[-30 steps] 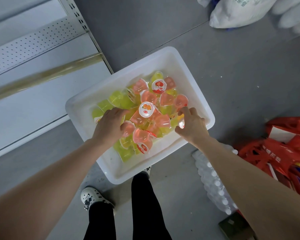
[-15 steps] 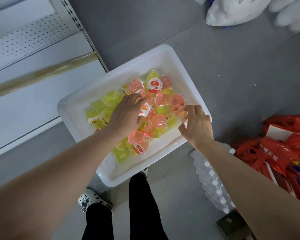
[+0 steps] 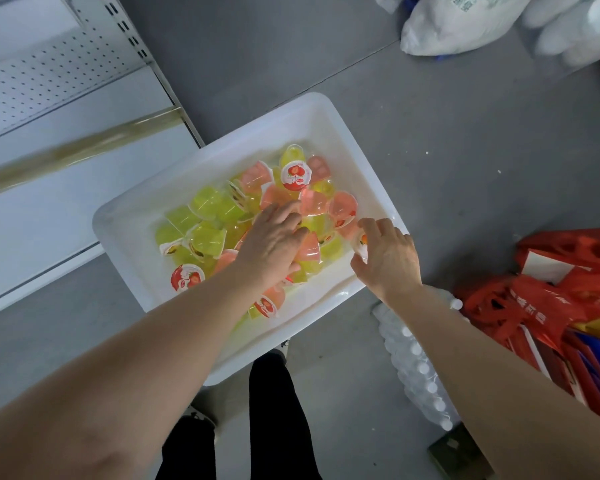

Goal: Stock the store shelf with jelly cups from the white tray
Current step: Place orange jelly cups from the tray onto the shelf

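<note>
Grey floor [image 3: 430, 140] under everything. Store shelf [image 3: 49, 209] left of the white tray [image 3: 329, 109], bare of stock as far as visible. Tray on the floor, holding a loose heap of jelly cups [image 3: 208, 237], green toward the shelf side, pink away from it. Red bags [image 3: 551, 292] right of the tray, a pack of bottles [image 3: 420, 368] below its near right corner.

Left hand [image 3: 274, 244], at the heap's shelf-side edge 1 s ago, now across the middle of the tray on the pink cups, fingers [image 3: 284, 211] spread and curling, nothing clearly gripped: cannot tell. Right hand [image 3: 388, 258] near the tray's right rim as before, fingers bent around 1 small cup [image 3: 362, 240]. Judged: gathering underway, no cup shelved yet.
</note>
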Motion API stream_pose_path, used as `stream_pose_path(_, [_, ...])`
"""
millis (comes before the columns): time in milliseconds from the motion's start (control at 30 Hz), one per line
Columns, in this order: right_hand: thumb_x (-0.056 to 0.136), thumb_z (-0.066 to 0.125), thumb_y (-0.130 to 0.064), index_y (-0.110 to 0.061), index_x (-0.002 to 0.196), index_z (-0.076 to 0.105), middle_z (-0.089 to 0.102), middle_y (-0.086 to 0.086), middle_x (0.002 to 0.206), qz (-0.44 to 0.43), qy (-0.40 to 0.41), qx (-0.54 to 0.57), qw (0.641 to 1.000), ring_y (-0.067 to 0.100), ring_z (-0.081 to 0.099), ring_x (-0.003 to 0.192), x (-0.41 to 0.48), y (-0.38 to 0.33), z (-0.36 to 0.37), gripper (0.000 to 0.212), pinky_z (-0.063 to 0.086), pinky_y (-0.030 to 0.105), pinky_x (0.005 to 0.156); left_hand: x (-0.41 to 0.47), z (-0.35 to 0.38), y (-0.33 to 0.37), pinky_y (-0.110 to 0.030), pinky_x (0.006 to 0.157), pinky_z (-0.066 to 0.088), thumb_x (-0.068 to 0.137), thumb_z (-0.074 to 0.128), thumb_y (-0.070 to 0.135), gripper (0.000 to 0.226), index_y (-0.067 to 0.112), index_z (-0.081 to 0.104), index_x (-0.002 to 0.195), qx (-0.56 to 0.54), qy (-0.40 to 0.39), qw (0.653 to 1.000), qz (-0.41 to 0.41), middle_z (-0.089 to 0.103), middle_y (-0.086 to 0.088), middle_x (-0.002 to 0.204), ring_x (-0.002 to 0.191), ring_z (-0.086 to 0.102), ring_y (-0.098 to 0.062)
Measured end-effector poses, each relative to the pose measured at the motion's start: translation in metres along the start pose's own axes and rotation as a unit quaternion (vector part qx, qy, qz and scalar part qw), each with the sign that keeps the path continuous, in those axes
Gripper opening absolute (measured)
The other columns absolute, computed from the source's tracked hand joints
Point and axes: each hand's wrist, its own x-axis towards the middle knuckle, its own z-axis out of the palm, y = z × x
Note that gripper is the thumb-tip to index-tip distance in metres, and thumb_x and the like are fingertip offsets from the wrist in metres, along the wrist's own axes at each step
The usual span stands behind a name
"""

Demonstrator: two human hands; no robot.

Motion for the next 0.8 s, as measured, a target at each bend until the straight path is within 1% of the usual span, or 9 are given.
stream_pose_path(200, [0.069, 0.074, -0.019, -0.013, 0.116, 0.061, 0.058, 0.007, 0.093, -0.004, -0.01, 0.026, 1.0, 0.03, 0.058, 0.072, -0.002, -0.012, 0.002, 0.049, 0.048, 0.039, 0.07, -0.009, -0.006, -0.015, -0.042, 0.108, 0.039, 0.069, 0.076, 0.057, 0.082, 0.017, 0.051, 0.135, -0.003, 0.015, 0.999, -0.043, 0.036, -0.004, 0.145, 0.13, 0.032, -0.029])
stream_pose_path(267, [0.07, 0.073, -0.02, -0.013, 0.117, 0.06, 0.058, 0.007, 0.094, -0.003, -0.015, 0.039, 0.999, 0.031, 0.058, 0.074, -0.002, -0.018, 0.002, 0.049, 0.048, 0.039, 0.071, -0.022, -0.006, -0.024, -0.039, 0.099, 0.045, 0.07, 0.078, 0.052, 0.086, 0.019, 0.044, 0.141, -0.021, 0.019, 0.998, -0.064, 0.027, 0.001, 0.151, 0.118, 0.041, -0.026])
stream_pose_path(367, [0.071, 0.073, -0.02, -0.013, 0.118, 0.059, 0.059, 0.009, 0.098, -0.009, -0.02, 0.049, 0.999, 0.032, 0.06, 0.077, -0.001, -0.026, 0.001, 0.049, 0.049, 0.04, 0.072, -0.041, -0.002, -0.036, -0.032, 0.074, 0.056, 0.075, 0.08, 0.024, 0.078, 0.021, 0.041, 0.143, -0.092, 0.028, 0.992, -0.082, 0.013, 0.011, 0.156, 0.096, 0.05, -0.019])
stream_pose_path(400, [0.072, 0.073, -0.021, -0.013, 0.119, 0.059, 0.06, 0.01, 0.1, -0.011, -0.021, 0.051, 0.998, 0.032, 0.06, 0.078, 0.0, -0.029, 0.001, 0.05, 0.049, 0.04, 0.073, -0.046, 0.001, -0.04, -0.033, 0.07, 0.057, 0.076, 0.079, 0.013, 0.073, 0.021, 0.044, 0.139, -0.113, 0.034, 0.99, -0.082, 0.014, 0.012, 0.156, 0.093, 0.051, -0.018])
stream_pose_path(467, [0.072, 0.073, -0.021, -0.013, 0.12, 0.059, 0.06, 0.01, 0.102, -0.013, -0.024, 0.055, 0.998, 0.032, 0.06, 0.08, 0.002, -0.032, 0.002, 0.05, 0.049, 0.04, 0.074, -0.051, 0.003, -0.044, -0.035, 0.071, 0.057, 0.073, 0.079, 0.003, 0.063, 0.018, 0.051, 0.128, -0.146, 0.047, 0.984, -0.089, 0.023, 0.008, 0.152, 0.092, 0.057, -0.021])
stream_pose_path(533, [0.073, 0.072, -0.022, -0.013, 0.121, 0.058, 0.06, 0.01, 0.102, -0.015, -0.022, 0.056, 0.998, 0.033, 0.061, 0.079, 0.004, -0.035, 0.001, 0.05, 0.048, 0.04, 0.073, -0.055, 0.003, -0.046, -0.033, 0.071, 0.056, 0.068, 0.082, 0.002, 0.061, 0.017, 0.055, 0.121, -0.175, 0.049, 0.977, -0.107, 0.036, -0.002, 0.143, 0.091, 0.062, -0.025])
stream_pose_path(600, [0.073, 0.072, -0.022, -0.013, 0.121, 0.057, 0.06, 0.01, 0.1, -0.016, -0.016, 0.058, 0.998, 0.033, 0.06, 0.078, 0.006, -0.038, -0.001, 0.051, 0.048, 0.04, 0.073, -0.06, 0.002, -0.05, -0.032, 0.065, 0.053, 0.065, 0.081, 0.001, 0.06, 0.018, 0.058, 0.118, -0.209, 0.05, 0.97, -0.114, 0.045, -0.009, 0.132, 0.082, 0.064, -0.028])
stream_pose_path(700, [0.074, 0.073, -0.023, -0.014, 0.122, 0.056, 0.06, 0.011, 0.102, -0.018, -0.012, 0.061, 0.998, 0.034, 0.061, 0.079, 0.009, -0.041, -0.004, 0.051, 0.048, 0.041, 0.075, -0.071, 0.004, -0.055, -0.032, 0.06, 0.052, 0.071, 0.078, 0.008, 0.05, 0.021, 0.06, 0.115, -0.258, 0.061, 0.954, -0.14, 0.044, -0.009, 0.127, 0.07, 0.061, -0.026])
stream_pose_path(800, [0.075, 0.073, -0.024, -0.014, 0.122, 0.055, 0.06, 0.011, 0.104, -0.02, -0.014, 0.063, 0.998, 0.034, 0.061, 0.081, 0.011, -0.046, -0.008, 0.051, 0.049, 0.042, 0.076, -0.084, 0.006, -0.061, -0.03, 0.065, 0.05, 0.075, 0.081, 0.026, 0.048, 0.024, 0.057, 0.116, -0.311, 0.066, 0.927, -0.198, 0.04, -0.003, 0.128, 0.077, 0.057, -0.02])
